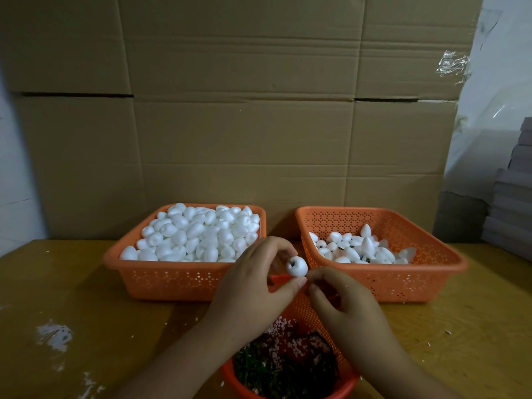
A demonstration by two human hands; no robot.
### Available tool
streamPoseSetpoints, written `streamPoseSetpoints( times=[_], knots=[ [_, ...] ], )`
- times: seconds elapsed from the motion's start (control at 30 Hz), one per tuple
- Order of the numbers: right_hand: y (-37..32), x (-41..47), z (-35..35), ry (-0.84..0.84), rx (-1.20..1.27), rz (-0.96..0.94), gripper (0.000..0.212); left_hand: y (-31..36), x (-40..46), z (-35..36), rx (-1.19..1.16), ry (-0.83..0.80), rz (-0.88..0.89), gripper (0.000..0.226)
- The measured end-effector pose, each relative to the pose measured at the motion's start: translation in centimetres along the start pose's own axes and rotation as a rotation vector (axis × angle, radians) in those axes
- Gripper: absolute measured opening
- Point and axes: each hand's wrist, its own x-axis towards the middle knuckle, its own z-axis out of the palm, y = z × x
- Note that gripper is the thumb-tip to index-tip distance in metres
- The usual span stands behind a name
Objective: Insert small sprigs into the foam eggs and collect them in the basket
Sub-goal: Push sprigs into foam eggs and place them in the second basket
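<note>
Egg held between both hands, above the sprig basket.

We see the left hand pinching a foam egg between thumb and curled fingers, a dark hole or stem end facing us. The right hand lies just right of it, fingers curled; whether they hold a sprig we cannot tell. The egg's long axis is unclear. The collecting basket stands behind and right, nearer the right hand; the full supply basket sits left, the sprig basket below on the counter.
</note>
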Motion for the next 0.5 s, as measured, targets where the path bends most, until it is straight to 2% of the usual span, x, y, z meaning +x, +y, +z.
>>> streamPoseSetpoints(
  times=[0.13,0.27,0.37,0.5],
  knots=[
    [0.17,0.03,-0.01,0.012,-0.010,-0.008,0.023,-0.09,0.03,-0.01,-0.070,-0.017,-0.057,0.031],
    [-0.01,-0.03,-0.09,0.054,0.031,-0.052,0.028,-0.38,0.11,-0.09,-0.127,-0.022,-0.087,0.024],
    [-0.23,-0.10,-0.23,0.065,0.037,-0.115,0.034,-0.44,0.14,-0.08,-0.100,-0.020,-0.076,0.019],
    [-0.69,-0.13,-0.41,0.073,-0.056,-0.236,0.046,-0.40,0.12,0.00,-0.042,-0.003,-0.021,0.025]
  ],
)
